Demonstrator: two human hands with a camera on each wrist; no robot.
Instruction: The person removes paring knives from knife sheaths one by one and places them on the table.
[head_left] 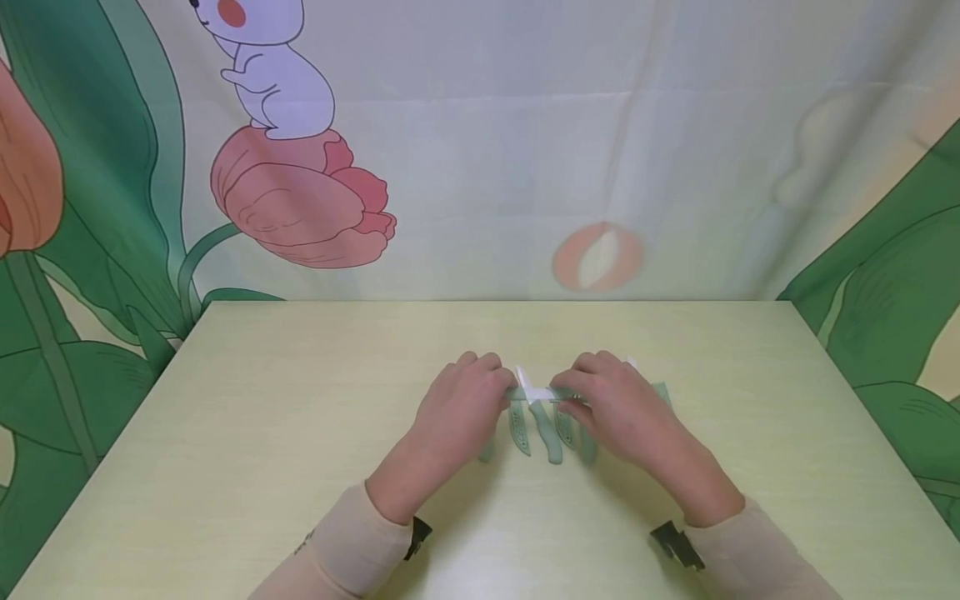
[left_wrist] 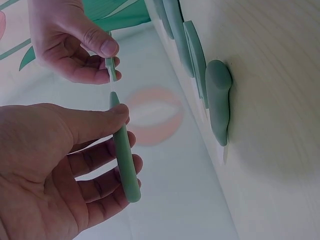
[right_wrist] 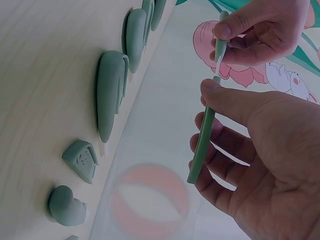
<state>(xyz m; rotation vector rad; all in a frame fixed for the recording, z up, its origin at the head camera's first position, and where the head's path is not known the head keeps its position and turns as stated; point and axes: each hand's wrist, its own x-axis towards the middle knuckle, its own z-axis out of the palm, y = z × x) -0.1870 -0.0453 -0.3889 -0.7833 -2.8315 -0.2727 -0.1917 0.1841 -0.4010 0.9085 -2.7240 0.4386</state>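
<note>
My left hand (head_left: pixel 461 408) pinches the pale green handle (left_wrist: pixel 127 160) of a small knife between thumb and fingertips. In my right hand (head_left: pixel 618 408) is a narrow green blade sheath (right_wrist: pixel 202 145), gripped the same way. Held level above the table, the two are in line, and a short stretch of white blade (head_left: pixel 542 393) shows between them. The rest of the blade is hidden by the sheath and fingers. Below the hands lie another green-handled knife (head_left: pixel 547 433) with a white blade and two patterned green sheaths (head_left: pixel 519 429) on either side of it.
More green handles (head_left: pixel 588 446) lie partly under the hands. Towards the right are a triangular green piece with small holes (right_wrist: pixel 82 161) and a rounded green piece (right_wrist: pixel 67 206). The pale wooden table (head_left: pixel 262 433) ends at a printed curtain (head_left: pixel 480 167) behind.
</note>
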